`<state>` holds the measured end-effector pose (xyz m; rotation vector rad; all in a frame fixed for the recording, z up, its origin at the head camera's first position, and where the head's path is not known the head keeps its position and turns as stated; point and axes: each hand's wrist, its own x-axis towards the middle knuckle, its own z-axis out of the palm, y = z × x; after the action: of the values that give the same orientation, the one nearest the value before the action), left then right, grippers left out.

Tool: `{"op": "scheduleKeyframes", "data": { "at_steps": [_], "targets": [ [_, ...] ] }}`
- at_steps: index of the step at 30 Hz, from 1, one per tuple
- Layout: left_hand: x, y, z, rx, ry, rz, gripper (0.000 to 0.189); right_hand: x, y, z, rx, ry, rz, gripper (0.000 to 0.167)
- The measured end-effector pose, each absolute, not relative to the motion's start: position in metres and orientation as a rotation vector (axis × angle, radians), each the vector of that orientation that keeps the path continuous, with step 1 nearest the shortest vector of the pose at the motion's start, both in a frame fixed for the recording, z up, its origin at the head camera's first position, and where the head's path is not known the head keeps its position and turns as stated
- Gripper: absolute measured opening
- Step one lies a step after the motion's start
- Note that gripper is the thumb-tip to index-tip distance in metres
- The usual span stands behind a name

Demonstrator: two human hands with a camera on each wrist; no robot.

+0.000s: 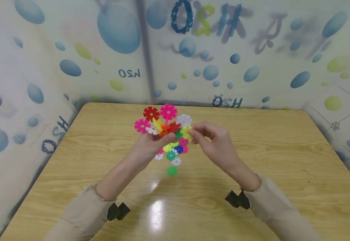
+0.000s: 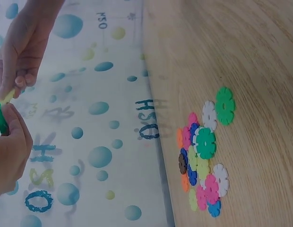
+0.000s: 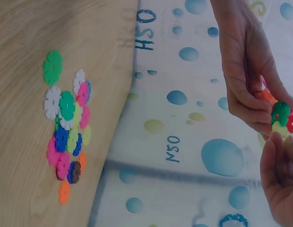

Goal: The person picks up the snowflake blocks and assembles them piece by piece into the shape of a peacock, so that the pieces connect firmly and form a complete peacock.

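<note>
My left hand [image 1: 144, 149] grips a cluster of joined snowflake discs [image 1: 151, 113] from below, held up above the table. Red, pink, white, yellow and orange discs fan out from it, and one pink disc [image 1: 168, 107] stands up highest. At its right side my right hand [image 1: 217, 140] pinches a yellow notched disc [image 1: 185, 132] between thumb and fingers. That disc meets a green disc [image 3: 280, 113] of the cluster in the right wrist view; whether their slots are engaged, I cannot tell. My left fingers hide the cluster's lower part.
Below and behind the hands, a loose pile of snowflake discs [image 2: 205, 143] in several colours lies on the wooden table [image 1: 102, 140]. A single green disc [image 1: 171, 171] lies at its near end. A patterned wall [image 1: 168, 67] borders the table's far edge.
</note>
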<state>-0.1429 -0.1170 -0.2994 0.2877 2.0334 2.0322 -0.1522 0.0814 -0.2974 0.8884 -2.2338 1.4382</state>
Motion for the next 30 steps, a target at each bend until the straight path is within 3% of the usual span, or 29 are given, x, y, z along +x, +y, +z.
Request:
{"op": "scheduleKeyframes", "data": {
  "at_steps": [7,14,30],
  "targets": [
    [-0.146,-0.109,-0.302,0.150,1.999,1.995,0.048,-0.152,0.079,-0.303,0.779,-2.305,1.550,0.005],
    [-0.149,-0.111,-0.306,0.114,2.051,1.932,0.053,-0.157,0.081,-0.308,0.779,-2.392,1.648,0.007],
    [-0.151,-0.117,-0.309,0.096,1.978,1.985,0.053,-0.179,0.087,-0.297,0.690,-2.722,1.708,0.030]
  ]
}}
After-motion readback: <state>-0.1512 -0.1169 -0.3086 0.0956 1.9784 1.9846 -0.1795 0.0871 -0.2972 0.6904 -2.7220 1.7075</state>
